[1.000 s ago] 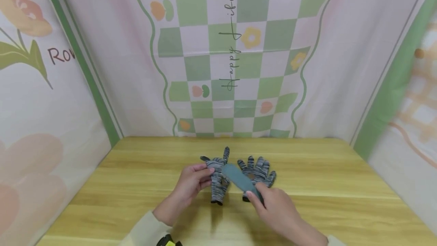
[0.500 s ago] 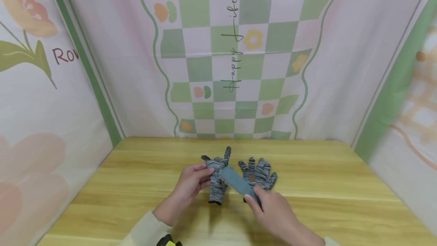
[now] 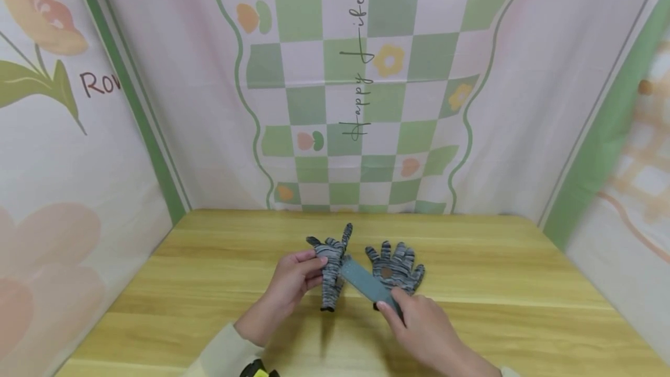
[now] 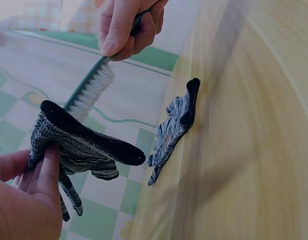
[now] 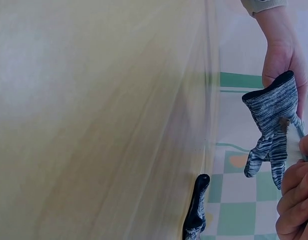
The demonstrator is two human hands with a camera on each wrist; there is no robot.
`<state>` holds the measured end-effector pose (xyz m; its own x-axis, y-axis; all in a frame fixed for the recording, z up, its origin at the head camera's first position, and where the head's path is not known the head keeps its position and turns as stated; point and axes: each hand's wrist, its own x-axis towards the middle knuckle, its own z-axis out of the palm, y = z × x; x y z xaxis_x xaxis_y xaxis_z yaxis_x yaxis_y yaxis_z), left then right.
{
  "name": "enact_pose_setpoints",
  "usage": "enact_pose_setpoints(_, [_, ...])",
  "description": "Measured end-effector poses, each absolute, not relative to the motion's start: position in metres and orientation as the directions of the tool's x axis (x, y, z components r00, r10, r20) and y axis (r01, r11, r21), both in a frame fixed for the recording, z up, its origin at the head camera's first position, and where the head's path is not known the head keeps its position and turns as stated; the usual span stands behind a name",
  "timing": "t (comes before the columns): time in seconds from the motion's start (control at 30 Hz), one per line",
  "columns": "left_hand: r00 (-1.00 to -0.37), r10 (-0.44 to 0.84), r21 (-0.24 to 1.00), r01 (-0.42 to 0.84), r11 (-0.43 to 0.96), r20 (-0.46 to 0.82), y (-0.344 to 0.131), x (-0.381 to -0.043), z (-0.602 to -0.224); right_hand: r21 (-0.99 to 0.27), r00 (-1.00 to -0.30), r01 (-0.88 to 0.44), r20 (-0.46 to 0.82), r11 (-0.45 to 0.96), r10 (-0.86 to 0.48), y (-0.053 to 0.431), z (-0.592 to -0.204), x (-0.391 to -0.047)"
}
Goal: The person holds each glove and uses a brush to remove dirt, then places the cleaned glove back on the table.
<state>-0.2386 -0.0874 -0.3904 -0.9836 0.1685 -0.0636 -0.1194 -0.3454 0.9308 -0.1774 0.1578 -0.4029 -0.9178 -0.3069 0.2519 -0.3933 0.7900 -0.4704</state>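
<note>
My left hand (image 3: 298,278) pinches a grey-and-black knit glove (image 3: 331,260) by its side, thumb on the near face, holding it up off the table. In the left wrist view its black cuff (image 4: 93,135) gapes toward the camera. My right hand (image 3: 426,319) grips a teal scrubbing brush (image 3: 368,281); its white bristles (image 4: 93,92) face the raised glove, their far end right at it. A brown spot (image 5: 284,123) shows on this glove beside the bristles. The matching glove (image 3: 403,263) lies on the table by the right hand, fingers spread, with a round brown spot (image 3: 386,272).
The wooden table (image 3: 209,284) runs back to a curtain (image 3: 345,98) with green checks and lettering. Printed fabric (image 3: 47,179) also hangs at the left and right sides. A black-and-yellow object (image 3: 259,370) shows at the bottom edge by the left sleeve.
The brush has moved slightly against the raised glove and tipped, so its back looks narrower. The raised glove has turned a little in the left hand. The table glove stays put.
</note>
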Motion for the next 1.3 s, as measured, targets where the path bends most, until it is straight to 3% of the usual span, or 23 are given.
enact_pose_setpoints(0.57, [-0.981,0.180,0.928,-0.129,-0.349,-0.068,-0.089,-0.241,-0.393,-0.430,-0.939,-0.332,0.232,0.840,-0.252,0.169,-0.401,-0.180])
enact_pose_setpoints(0.87, [-0.979,0.188,0.925,-0.138,-0.354,-0.075,-0.086,-0.240,-0.393,-0.459,-0.894,-0.439,0.308,0.772,-0.326,0.164,-0.397,-0.179])
enact_pose_setpoints(1.3, [-0.983,0.164,0.925,-0.132,-0.357,-0.077,-0.087,-0.241,-0.395,-0.429,-0.905,-0.414,0.287,0.803,-0.313,0.159,-0.402,-0.178])
